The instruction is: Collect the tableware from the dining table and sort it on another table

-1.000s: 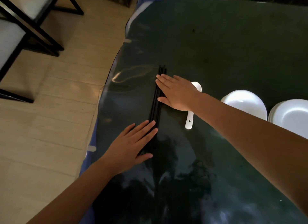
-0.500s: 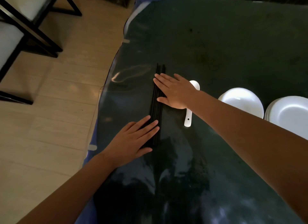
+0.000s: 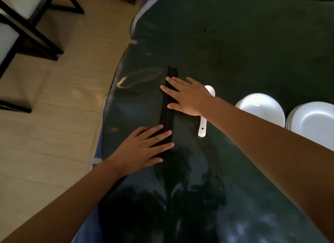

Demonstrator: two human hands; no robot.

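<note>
Barely any change over the last second. Both hands are in the same spots on the bundle of thin black chopsticks (image 3: 167, 109), which lies flat on the dark glass-covered worktop (image 3: 235, 43) near its left edge, long axis pointing away from the person.

Left hand (image 3: 144, 148): flat, fingers spread, palm down over the near end of the chopsticks. Right hand (image 3: 188, 96): flat, fingers loosely spread, pressing the far half from the right side. Neither hand is pinching or gripping anything; they're just patting the sticks into line.

The only shift I can see is that the fingers have closed in slightly toward the bundle, and the sticks now look packed side by side with their far tips roughly even. I read that as squaring-up nearly finished.

Other sorted items, relative to the chopsticks:
- white ceramic soup spoon (image 3: 203, 127) just to the right, its bowl end partly under the right wrist
- round white plate (image 3: 260, 107) further right
- stack of white plates (image 3: 312, 119) beyond that, at the frame edge

So the sorting is already laid out by type. The likely next step is to lift both hands clear. The risk is that the sticks roll on the slick glass as the pressure comes off.
</note>
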